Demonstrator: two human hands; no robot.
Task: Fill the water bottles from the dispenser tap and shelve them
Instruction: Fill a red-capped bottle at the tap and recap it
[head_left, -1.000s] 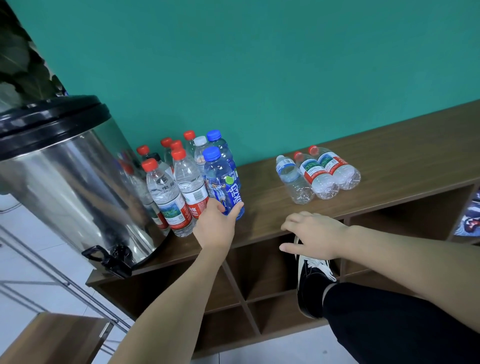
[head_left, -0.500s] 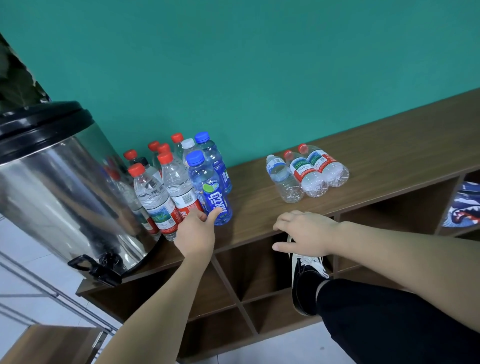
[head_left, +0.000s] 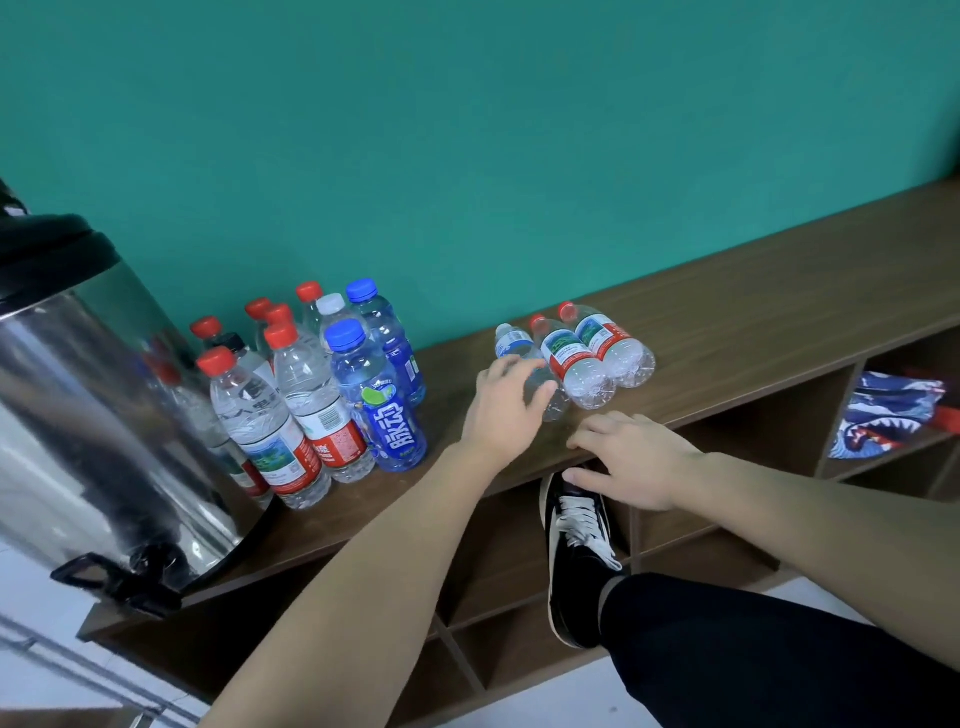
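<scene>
Teal wall (head_left: 467, 130) behind everything. Wooden shelf unit, its top surface (head_left: 753, 312) carrying the things, cubbies (head_left: 727, 467) underneath.

Steel dispenser (head_left: 93, 415) far left of the left hand's grip, black lid, black tap (head_left: 111, 574) at its base sticking out over the surface edge.

Cluster of upright bottles (head_left: 311, 395) between dispenser and left grip: mostly red caps, two blue caps, one white cap. Front one is a blue-label bottle (head_left: 382, 410), just left of the left forearm.

Three bottles lying on their sides, touching in a row, caps toward the wall: white-cap bottle (head_left: 511, 340), then two red-cap bottles (head_left: 597, 358) to the right of it.

Left hand (head_left: 506, 410): grip is half-wide, fingers curving over the white-cap bottle, thumb near its base end. Touching or just above it, cannot tell; not clamped round it.

Right hand (head_left: 634, 462): just right of and nearer than the left grip, fingers loosely spread, resting on the surface front edge, holding nothing.

Black shoe (head_left: 576, 551) with white laces below the right hand, toe into a cubby. Dark trouser leg (head_left: 753, 649) behind it. Blue patterned cloth (head_left: 883, 415) in a cubby far right.
</scene>
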